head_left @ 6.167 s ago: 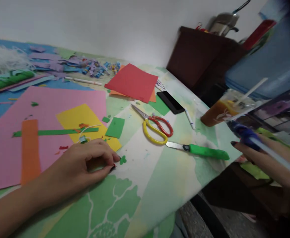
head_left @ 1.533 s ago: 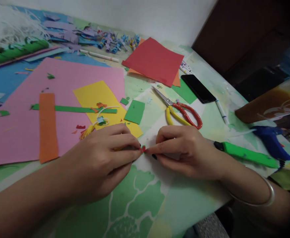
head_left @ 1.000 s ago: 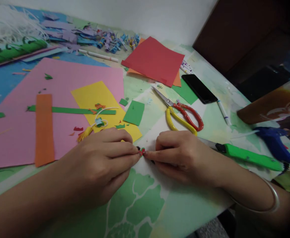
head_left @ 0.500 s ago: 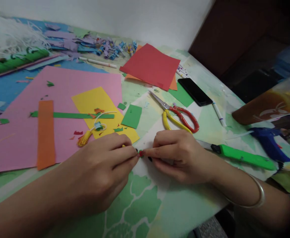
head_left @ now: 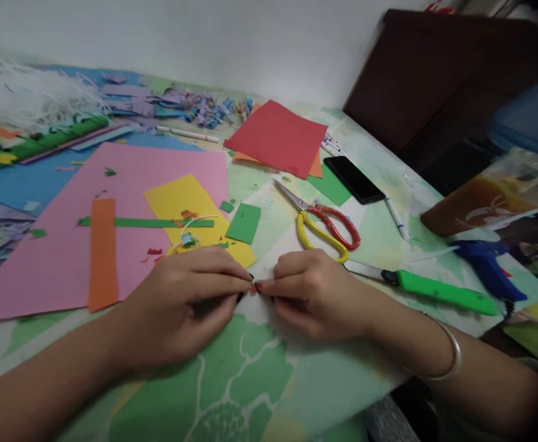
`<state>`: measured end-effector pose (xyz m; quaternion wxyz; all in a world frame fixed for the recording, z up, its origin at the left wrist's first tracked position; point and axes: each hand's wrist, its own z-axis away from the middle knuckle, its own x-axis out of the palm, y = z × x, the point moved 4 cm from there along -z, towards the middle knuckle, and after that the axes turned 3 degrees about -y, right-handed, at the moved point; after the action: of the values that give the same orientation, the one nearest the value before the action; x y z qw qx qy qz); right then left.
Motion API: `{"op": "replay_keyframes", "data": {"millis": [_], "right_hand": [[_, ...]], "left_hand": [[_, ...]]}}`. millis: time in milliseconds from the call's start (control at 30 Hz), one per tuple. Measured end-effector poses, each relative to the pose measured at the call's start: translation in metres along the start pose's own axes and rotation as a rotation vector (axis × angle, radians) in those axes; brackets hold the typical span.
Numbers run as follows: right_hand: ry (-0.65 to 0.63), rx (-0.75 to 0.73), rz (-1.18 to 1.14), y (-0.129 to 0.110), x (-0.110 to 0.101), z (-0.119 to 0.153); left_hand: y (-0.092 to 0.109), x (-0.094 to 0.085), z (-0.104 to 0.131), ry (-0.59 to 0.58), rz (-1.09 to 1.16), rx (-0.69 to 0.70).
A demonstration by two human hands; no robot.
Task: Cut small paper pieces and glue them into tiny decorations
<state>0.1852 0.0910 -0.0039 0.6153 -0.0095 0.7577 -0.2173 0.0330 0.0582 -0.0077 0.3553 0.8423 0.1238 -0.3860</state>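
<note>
Between my fingertips is a tiny red-and-green piece (head_left: 253, 288), too small and covered to make out fully. My left hand (head_left: 190, 301) pinches it from the left, while the fingertips of my right hand (head_left: 317, 291) close on it from the other side. Just beyond my right hand lie scissors (head_left: 300, 205) with one red and one yellow handle. A green-handled craft knife (head_left: 448, 293) rests by my right wrist. Past my left hand are a yellow paper piece (head_left: 172, 191), a green paper square (head_left: 244, 223) and a small blue paper piece with white cord (head_left: 188, 239).
Pink paper (head_left: 158, 164) bears an orange strip (head_left: 102, 255) and a green strip (head_left: 144, 223). Red paper (head_left: 276, 138), a phone (head_left: 354, 180) and a marker (head_left: 396, 218) lie farther back. At right are a blue glue gun (head_left: 487, 267) and a brown drink container (head_left: 467, 205). White strands (head_left: 29, 95) heap at left.
The camera view has shifted slightly. My hands have drawn closer together, and my fingers now cover more of the small red-and-green piece.
</note>
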Motion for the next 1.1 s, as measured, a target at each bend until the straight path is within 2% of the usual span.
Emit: {"op": "replay_keyframes", "data": {"millis": [133, 233, 300, 400, 467, 600, 767, 967, 1100], "right_hand": [[0.286, 0.116, -0.267, 0.016, -0.011, 0.003], [0.387, 0.245, -0.362, 0.025, -0.013, 0.004], [0.354, 0.326, -0.375, 0.028, -0.012, 0.003], [0.153, 0.402, -0.285, 0.026, -0.007, -0.001], [0.045, 0.394, -0.21, 0.021, -0.004, -0.003], [-0.025, 0.377, -0.182, 0.015, -0.002, -0.006], [0.019, 0.367, -0.248, 0.013, -0.001, -0.007], [0.184, 0.326, -0.473, 0.017, 0.006, -0.009], [0.298, 0.323, -0.635, 0.019, 0.006, -0.009]], "left_hand": [[-0.011, -0.001, 0.001, 0.046, -0.016, -0.121], [-0.014, 0.003, 0.001, 0.03, -0.031, -0.167], [-0.015, 0.005, 0.001, 0.012, -0.056, -0.203], [-0.016, 0.009, 0.0, -0.034, -0.104, -0.264], [-0.017, 0.011, 0.0, -0.062, -0.098, -0.316], [-0.019, 0.014, 0.001, -0.092, -0.026, -0.404], [-0.019, 0.015, 0.001, -0.048, 0.027, -0.428], [-0.013, 0.012, -0.002, 0.002, 0.162, -0.456], [-0.012, 0.006, 0.0, 0.101, 0.249, -0.509]]}}
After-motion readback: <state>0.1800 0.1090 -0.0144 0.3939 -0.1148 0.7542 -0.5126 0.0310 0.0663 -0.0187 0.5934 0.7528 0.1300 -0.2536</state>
